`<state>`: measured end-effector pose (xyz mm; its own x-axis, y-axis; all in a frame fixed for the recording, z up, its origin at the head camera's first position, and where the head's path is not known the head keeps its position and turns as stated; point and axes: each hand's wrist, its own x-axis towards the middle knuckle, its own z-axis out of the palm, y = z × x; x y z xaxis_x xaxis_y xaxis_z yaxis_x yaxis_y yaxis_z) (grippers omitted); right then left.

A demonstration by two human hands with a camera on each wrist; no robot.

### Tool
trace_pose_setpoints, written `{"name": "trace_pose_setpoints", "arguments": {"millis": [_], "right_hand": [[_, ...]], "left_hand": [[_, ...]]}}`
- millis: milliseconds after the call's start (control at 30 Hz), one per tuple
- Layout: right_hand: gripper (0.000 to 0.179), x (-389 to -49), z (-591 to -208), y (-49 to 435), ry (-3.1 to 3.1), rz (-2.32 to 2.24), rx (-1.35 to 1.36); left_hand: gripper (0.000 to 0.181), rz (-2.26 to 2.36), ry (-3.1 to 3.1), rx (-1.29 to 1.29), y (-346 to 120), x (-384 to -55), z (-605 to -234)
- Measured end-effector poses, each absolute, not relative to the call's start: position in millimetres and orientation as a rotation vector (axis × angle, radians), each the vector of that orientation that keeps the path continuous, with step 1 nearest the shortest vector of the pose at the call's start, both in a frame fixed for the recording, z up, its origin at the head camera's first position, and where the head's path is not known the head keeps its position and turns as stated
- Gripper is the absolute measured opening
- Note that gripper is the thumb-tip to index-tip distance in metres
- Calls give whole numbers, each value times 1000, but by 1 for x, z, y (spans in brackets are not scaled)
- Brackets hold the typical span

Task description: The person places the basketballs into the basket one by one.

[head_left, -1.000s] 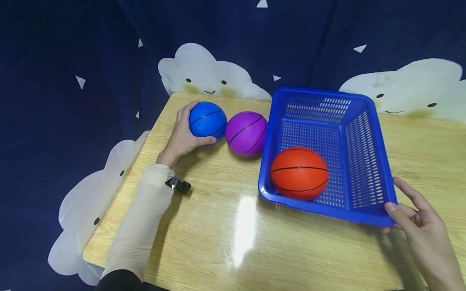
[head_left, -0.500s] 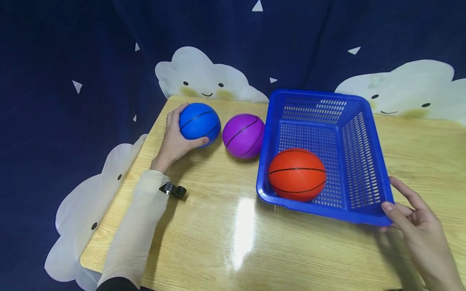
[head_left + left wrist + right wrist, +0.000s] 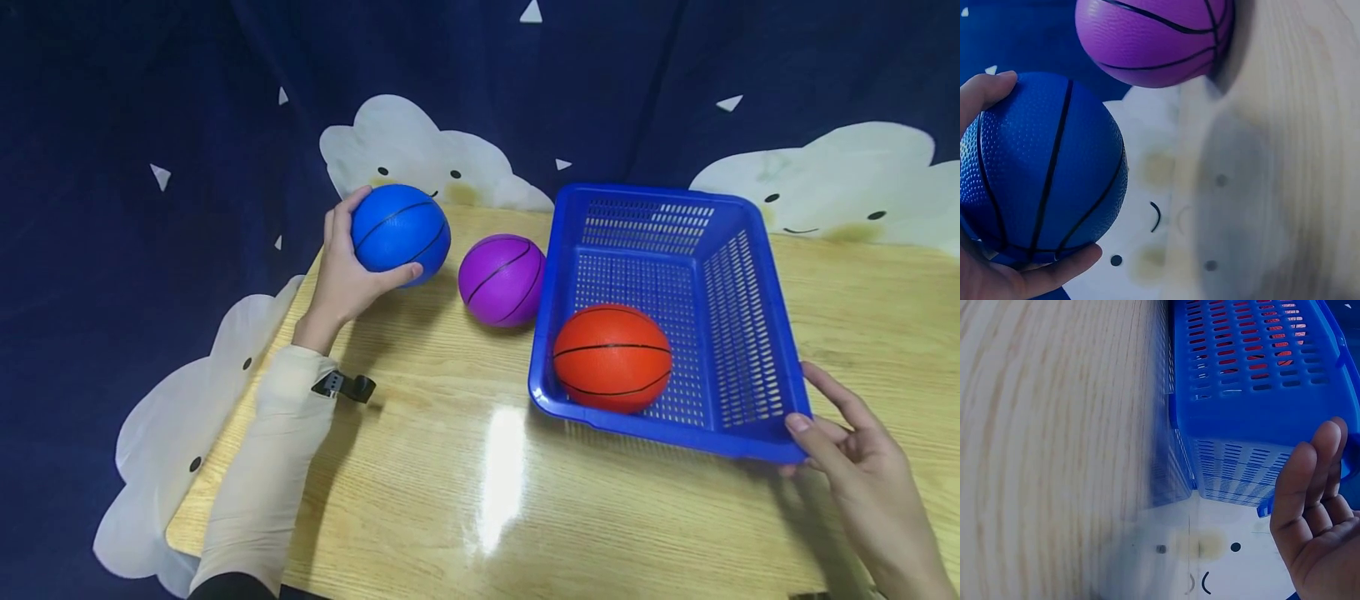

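Observation:
My left hand point(image 3: 341, 279) grips a small blue basketball point(image 3: 401, 233) from its left side, thumb in front and fingers behind. The ball is held above the table, its shadow visible below in the left wrist view. To its right a purple basketball point(image 3: 501, 280) rests on the table against or very near a blue plastic basket point(image 3: 675, 436). Inside that basket, at the front left, lies an orange-red basketball point(image 3: 611, 360). At the basket's front right corner my right hand point(image 3: 862, 475) pinches the rim, thumb on top and fingers point(image 3: 1294, 487) along the outside.
The light wooden table point(image 3: 420, 492) carries everything and ends at a left edge near my left forearm. Behind it hangs a dark blue curtain point(image 3: 480, 58) printed with white clouds point(image 3: 832, 179). A black strap device point(image 3: 345, 385) sits on my left wrist.
My left hand has drawn the blue basketball leftward, away from the purple one, and raised it off the table. The basket, the other balls and my right hand stay essentially in place.

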<state>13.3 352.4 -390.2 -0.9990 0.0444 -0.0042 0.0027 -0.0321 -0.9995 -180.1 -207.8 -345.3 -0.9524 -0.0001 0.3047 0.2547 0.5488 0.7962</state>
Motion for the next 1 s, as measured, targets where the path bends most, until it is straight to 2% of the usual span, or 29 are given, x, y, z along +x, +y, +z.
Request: {"name": "trace_pose_setpoints", "arguments": {"millis": [500,1000], "right_hand": [[65,14,-394,351,-2163,2220,-51],[62,17,-390,342,-2161,2175,-2]], "left_hand": [[113,-1284,-2479,-343,-177,-181,-306],[112,-1290,-2463,-502,-135,-192,-288]]}}
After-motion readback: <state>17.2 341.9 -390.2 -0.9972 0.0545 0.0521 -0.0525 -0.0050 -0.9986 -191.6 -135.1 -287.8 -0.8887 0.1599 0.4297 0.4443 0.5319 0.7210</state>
